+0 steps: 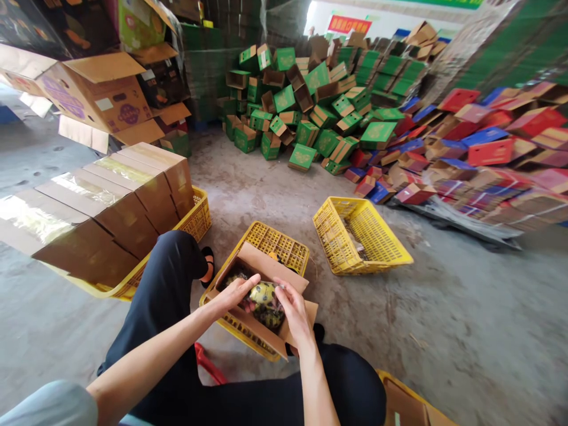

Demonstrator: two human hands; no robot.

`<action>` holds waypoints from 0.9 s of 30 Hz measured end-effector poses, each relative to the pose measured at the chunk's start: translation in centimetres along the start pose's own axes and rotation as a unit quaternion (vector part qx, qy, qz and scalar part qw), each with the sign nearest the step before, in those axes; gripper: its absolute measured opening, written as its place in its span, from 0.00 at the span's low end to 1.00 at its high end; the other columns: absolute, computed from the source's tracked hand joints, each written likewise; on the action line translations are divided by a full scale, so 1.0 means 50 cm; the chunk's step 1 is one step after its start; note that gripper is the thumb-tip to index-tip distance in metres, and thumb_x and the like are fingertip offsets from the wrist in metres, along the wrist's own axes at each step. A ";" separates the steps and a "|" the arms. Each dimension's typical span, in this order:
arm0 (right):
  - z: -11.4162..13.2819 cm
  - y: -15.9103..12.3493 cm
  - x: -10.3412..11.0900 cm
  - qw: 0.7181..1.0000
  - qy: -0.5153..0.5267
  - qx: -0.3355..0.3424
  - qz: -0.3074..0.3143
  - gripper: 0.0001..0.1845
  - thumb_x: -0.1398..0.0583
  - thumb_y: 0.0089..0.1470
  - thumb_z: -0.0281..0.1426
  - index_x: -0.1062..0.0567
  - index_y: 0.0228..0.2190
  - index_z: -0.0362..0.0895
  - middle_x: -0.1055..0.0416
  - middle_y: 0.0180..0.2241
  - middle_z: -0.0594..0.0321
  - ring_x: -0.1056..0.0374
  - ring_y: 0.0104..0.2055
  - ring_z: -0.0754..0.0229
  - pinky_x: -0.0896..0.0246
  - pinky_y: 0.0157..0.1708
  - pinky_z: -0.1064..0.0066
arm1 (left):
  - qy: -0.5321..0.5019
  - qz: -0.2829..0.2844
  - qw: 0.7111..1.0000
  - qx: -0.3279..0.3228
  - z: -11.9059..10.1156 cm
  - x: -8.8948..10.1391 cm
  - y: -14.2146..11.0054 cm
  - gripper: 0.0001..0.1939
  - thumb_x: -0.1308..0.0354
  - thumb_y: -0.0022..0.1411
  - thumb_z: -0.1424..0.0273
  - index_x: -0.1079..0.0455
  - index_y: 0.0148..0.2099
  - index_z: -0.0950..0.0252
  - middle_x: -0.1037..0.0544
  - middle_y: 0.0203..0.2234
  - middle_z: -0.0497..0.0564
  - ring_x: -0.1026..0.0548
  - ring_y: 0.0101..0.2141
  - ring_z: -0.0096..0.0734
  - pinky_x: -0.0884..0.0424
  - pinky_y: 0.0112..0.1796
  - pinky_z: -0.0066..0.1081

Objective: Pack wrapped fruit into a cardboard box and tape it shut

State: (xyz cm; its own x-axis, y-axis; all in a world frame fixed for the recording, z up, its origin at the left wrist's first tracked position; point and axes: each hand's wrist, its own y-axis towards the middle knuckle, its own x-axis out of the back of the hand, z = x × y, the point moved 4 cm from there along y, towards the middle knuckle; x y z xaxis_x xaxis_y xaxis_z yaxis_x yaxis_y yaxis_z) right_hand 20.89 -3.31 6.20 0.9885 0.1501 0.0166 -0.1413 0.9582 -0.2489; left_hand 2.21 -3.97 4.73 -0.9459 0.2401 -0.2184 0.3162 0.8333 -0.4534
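Between both hands is a yellow-green packet with dark spots point(262, 292), shiny as if in clear film; its exact kind I cannot make out. My left hand point(236, 292) grips its left end, thumb on top and fingers partly hidden underneath. On the right end, my right hand point(293, 306) has its fingertips and thumb closed. The packet is held over an open cardboard box point(258, 260) with its flaps spread. Similar dark, spotted packets point(268, 316) lie inside the box. Under the box is an upturned yellow plastic crate point(288, 248), between my legs.
To the left, a yellow crate point(202, 213) holds several taped cartons point(146, 183). Another yellow crate point(381, 231) stands ahead to the right, with something inside. Green boxes point(304, 157) and red and blue boxes point(490, 152) are heaped behind. A carton point(406, 405) sits by my right knee.
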 end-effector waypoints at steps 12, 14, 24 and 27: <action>-0.033 0.005 0.023 0.995 0.067 -0.053 -0.047 0.21 0.34 0.52 0.52 0.18 0.38 0.48 0.20 0.38 0.56 0.25 0.34 0.53 0.31 0.25 0.68 | -0.084 0.058 0.991 -0.089 -0.010 -0.004 -0.008 0.51 0.26 0.53 0.51 0.43 0.73 0.56 0.29 0.60 0.61 0.27 0.57 0.50 0.26 0.50 0.42; -0.036 0.006 0.025 0.994 0.071 -0.061 -0.060 0.21 0.32 0.50 0.52 0.19 0.36 0.48 0.20 0.35 0.57 0.26 0.27 0.55 0.31 0.24 0.67 | -0.073 0.060 0.988 -0.118 -0.014 -0.004 -0.007 0.51 0.24 0.50 0.54 0.40 0.71 0.57 0.27 0.58 0.61 0.26 0.55 0.49 0.28 0.52 0.42; -0.049 0.009 0.029 0.994 0.080 -0.075 -0.025 0.41 0.45 0.55 0.66 0.18 0.46 0.46 0.19 0.43 0.49 0.23 0.47 0.42 0.24 0.36 0.57 | -0.073 -0.003 0.996 -0.055 0.003 -0.005 0.011 0.38 0.28 0.52 0.46 0.26 0.55 0.69 0.18 0.41 0.59 0.17 0.35 0.38 0.23 0.36 0.31; -0.030 0.006 0.025 0.998 0.052 -0.014 0.022 0.34 0.39 0.56 0.60 0.19 0.50 0.48 0.21 0.51 0.52 0.25 0.53 0.43 0.25 0.45 0.57 | -0.063 -0.033 0.997 -0.039 0.004 0.001 0.012 0.38 0.28 0.50 0.44 0.26 0.52 0.69 0.18 0.35 0.57 0.17 0.32 0.36 0.24 0.33 0.29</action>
State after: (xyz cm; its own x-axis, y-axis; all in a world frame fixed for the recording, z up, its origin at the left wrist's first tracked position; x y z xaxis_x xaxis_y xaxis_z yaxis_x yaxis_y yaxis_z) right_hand 22.16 -3.20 4.72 0.9819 0.1636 -0.0955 -0.1840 0.9438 -0.2745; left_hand 2.38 -3.59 4.27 -0.9462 0.1230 -0.2994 0.2420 0.8830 -0.4022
